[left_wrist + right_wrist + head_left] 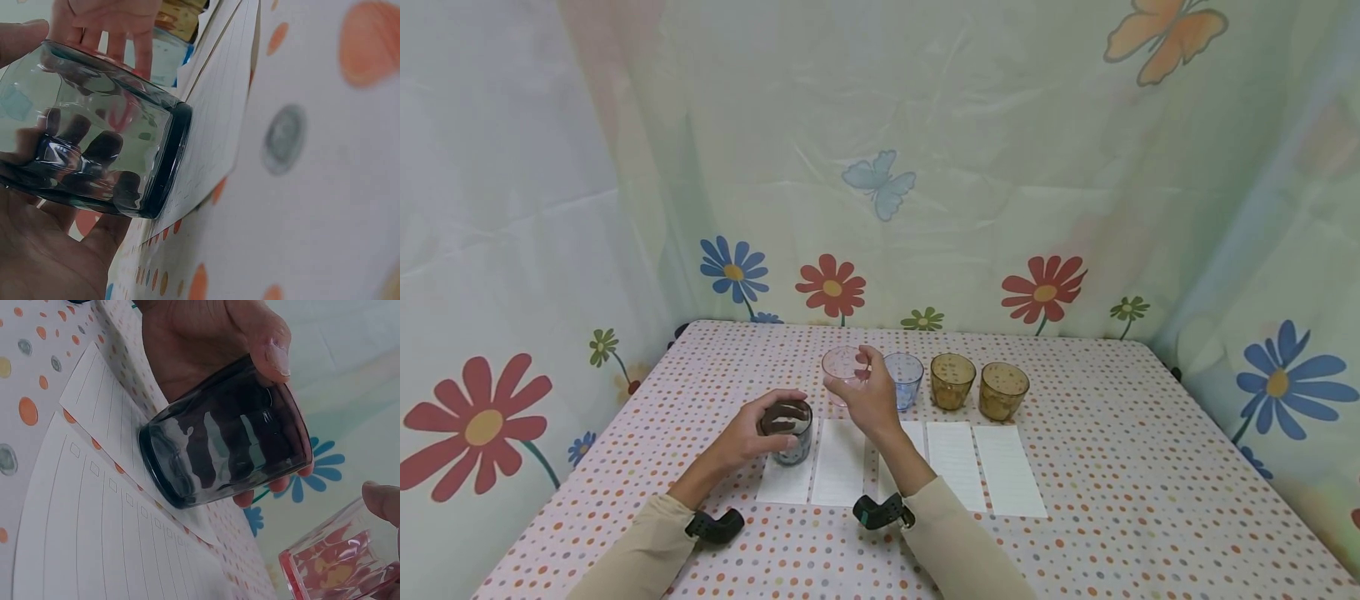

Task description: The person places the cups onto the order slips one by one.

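head view, left hand point(766, 427): thumb and fingers curved round the sides of the dark glass point(793, 427), toward the left edge of the bench point(1120, 467).
dark glass: mouth up, over the leftmost of five white paper strips point(1011, 471); whether its base touches the paper, i cannot tell.
right hand point(874, 396): pinching the pink glass point(838, 364) between thumb and fingers, nearer the far edge than the dark glass.
row of glasses: from the pink one toward the right edge come the blue glass point(904, 382), just beside the right hand, then the left amber glass point(952, 383) and the right amber glass point(1003, 392), all nearer the far edge than the strips.
strips: side by side, between the glasses and the near side of the bench.
left wrist view, dark glass: large and close, the left hand's fingers showing through its wall, thumb by the rim; its base is beside a lined strip.
behind it: the right hand's fingers, partly covered by the glass.
right wrist view, dark glass: the left hand wraps it, fingertips showing past its lower side.
pink glass: at the lower right corner of the view, cut off by the frame, the right hand's thumb against it.
strip: ruled, small boxes along one end.
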`<state>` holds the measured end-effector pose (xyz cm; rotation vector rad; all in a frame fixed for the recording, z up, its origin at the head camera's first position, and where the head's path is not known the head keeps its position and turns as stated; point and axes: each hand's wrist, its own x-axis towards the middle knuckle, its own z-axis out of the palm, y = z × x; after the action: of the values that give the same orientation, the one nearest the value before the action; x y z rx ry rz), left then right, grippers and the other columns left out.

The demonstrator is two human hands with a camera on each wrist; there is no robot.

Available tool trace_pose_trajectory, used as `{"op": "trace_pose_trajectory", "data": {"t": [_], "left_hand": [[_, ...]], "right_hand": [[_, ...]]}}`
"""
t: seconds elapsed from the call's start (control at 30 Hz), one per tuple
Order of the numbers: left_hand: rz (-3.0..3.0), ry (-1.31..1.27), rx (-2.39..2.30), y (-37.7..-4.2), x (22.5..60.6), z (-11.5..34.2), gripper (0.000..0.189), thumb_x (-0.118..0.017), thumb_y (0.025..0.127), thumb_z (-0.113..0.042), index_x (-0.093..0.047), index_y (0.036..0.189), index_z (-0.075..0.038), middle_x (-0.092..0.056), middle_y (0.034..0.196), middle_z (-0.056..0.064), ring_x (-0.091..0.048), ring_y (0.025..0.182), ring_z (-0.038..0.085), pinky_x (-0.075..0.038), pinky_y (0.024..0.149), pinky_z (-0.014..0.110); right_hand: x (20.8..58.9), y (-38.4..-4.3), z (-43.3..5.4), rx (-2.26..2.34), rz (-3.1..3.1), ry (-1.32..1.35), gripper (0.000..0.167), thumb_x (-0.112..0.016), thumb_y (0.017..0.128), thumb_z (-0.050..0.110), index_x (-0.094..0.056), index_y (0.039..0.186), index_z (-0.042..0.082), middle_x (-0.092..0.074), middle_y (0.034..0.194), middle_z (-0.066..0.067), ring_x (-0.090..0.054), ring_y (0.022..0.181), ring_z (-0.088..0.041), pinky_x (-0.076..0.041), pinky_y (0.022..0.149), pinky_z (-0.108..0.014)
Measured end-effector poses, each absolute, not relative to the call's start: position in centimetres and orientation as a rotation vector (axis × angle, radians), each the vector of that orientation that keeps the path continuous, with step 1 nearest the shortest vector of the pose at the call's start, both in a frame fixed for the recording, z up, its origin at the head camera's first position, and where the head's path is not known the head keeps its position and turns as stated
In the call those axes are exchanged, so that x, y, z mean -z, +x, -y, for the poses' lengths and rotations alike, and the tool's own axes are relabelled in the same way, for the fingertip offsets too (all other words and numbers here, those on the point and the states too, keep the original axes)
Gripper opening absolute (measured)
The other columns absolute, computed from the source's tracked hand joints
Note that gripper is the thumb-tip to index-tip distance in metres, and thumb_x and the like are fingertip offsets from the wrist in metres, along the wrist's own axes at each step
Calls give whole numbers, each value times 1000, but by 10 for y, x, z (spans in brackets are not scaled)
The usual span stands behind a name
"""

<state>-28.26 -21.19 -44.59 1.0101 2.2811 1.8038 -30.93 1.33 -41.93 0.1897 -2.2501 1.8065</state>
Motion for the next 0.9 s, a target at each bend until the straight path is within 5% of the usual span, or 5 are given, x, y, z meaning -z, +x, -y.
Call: {"op": "trace_pose_trajectory", "data": {"t": [0.9], "left_hand": [[-2285, 1004, -1792, -281, 446, 214, 61, -69, 91, -6, -43, 144, 7, -56, 136, 26, -56, 125, 46, -45, 105, 62]], "right_hand": [[415, -291, -23, -1797, 2293, 287, 80, -83, 84, 34, -43, 150, 14, -53, 145, -8, -53, 127, -28, -52, 98, -50]]}}
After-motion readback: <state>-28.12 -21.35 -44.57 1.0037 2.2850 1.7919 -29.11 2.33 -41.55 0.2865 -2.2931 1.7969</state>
